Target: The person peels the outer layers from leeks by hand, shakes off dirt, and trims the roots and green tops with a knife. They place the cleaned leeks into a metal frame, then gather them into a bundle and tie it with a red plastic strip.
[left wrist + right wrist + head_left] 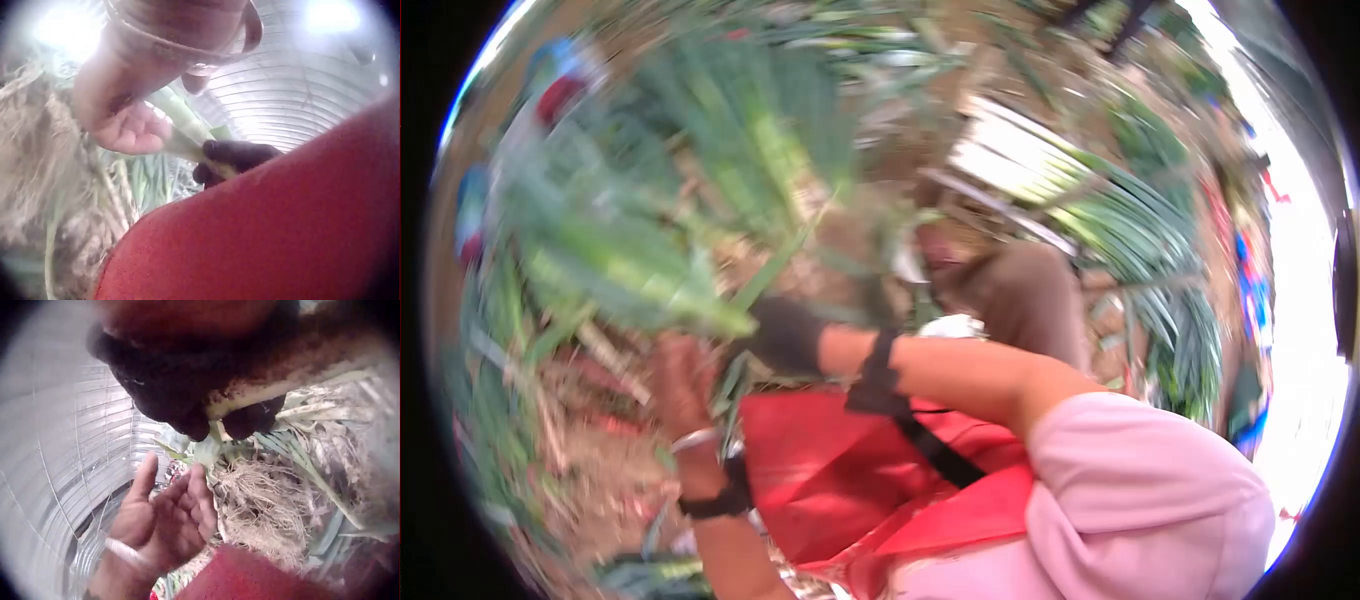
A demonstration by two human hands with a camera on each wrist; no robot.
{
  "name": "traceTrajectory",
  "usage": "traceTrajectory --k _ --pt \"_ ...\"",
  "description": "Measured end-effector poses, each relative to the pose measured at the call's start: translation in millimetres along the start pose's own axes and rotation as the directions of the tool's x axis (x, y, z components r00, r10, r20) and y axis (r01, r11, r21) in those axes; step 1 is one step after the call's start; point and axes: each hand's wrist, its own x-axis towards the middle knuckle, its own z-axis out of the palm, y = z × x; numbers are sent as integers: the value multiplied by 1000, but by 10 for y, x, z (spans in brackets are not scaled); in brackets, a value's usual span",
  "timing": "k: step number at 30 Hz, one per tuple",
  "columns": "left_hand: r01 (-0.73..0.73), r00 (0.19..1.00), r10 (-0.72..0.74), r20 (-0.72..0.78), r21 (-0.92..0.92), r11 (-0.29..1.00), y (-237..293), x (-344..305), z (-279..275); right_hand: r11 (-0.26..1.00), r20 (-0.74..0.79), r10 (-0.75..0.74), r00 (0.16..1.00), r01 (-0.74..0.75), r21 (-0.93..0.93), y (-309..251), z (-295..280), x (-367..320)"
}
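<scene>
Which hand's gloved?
The right hand, gripping the leek stalk: it wears a dark glove; the left hand is bare, with a bangle at its wrist.

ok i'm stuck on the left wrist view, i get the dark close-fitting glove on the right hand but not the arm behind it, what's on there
Observer: A black band round the right forearm, just behind the dark-gloved right hand, in the head view.
Operator: and any leeks laid out past that arm
Observer: Yes, on the person's right, a row of leeks with white stems and long green leaves, the white ends side by side.
</scene>
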Motion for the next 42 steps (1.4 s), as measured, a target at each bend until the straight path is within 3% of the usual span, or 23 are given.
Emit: traceTrajectory --k 1,6,11,14,15,16,17,18,19,20,21,23,25,27,28,31,32,33,34,35,36,38,42 --pt "-51 998 43 -45 -183 982 177 -213 195 991 276 115 954 -91 -96 -207 -256 -145" --pt "-116 962 196 192 -360 926 414 -433 207 998 74 -67 995 66 6 -392 -433 -716" --pt "-329 926 369 83 -302 895 497 -1032 371 984 -19 -136 991 133 -116 -871 -1028 -793" --pt "-485 814 562 146 -362 796 466 -1296 465 936 236 -133 963 43 350 -980 -1062 -705" --pt "-489 825 558 92 -380 785 473 -1330 425 932 272 -106 956 0 363 -1015 -1063 -690" --pt "-498 818 569 87 -388 776 487 -1386 397 848 163 -203 965 90 522 -938 -936 -675" --pt "-493 804 586 97 -442 749 488 -1443 381 576 252 -321 913 -23 817 -834 -810 -575" --pt "-485 790 604 107 -494 722 518 -1531 414 771 358 -228 905 -57 634 -1127 -1188 -730" --pt "-473 772 616 156 -508 720 568 -1683 516 705 392 -265 881 -100 702 -1077 -1126 -753" --pt "-440 802 580 144 -515 736 549 -1714 538 891 446 -333 831 122 438 -1103 -1162 -690" --pt "-330 876 461 143 -518 789 565 -1758 593 882 465 -346 815 114 458 -1131 -1120 -699" --pt "-407 867 492 79 -456 791 572 -1798 684 958 488 -240 839 123 260 -1148 -1097 -751" --pt "-465 859 512 3 -413 783 502 -1626 670 923 359 -251 899 110 369 -1243 -1128 -932" --pt "-529 837 543 -74 -364 766 487 -1609 623 960 341 -271 900 280 23 -1256 -1085 -1068" --pt "-549 832 535 -149 -364 752 578 -1639 641 945 310 -327 893 313 95 -1154 -1171 -1164" --pt "-550 832 516 -203 -421 721 683 -1543 503 992 465 12 885 -70 108 -754 -1421 -1314" --pt "-642 766 574 -289 -376 668 623 -1416 469 986 343 -89 935 35 161 -561 -1370 -1382" --pt "-714 700 620 -354 -317 625 596 -1355 441 984 369 -143 918 172 -46 -503 -1432 -1441" --pt "-725 662 580 -475 -207 657 717 -1370 388 990 406 -109 907 135 -36 -222 -1412 -1559" --pt "-723 676 557 -483 -287 628 833 -1373 261 958 594 41 804 137 -252 -138 -1549 -1660" --pt "-710 686 549 -477 -279 646 1011 -1396 97 976 591 2 807 128 -178 242 -1558 -1824" --pt "-698 689 536 -488 -249 671 1218 -1501 -180 882 545 192 816 100 -460 553 -1668 -1972" --pt "-735 678 652 -340 -316 600 1385 -1597 -325 782 607 353 712 131 -609 941 -1730 -1662"
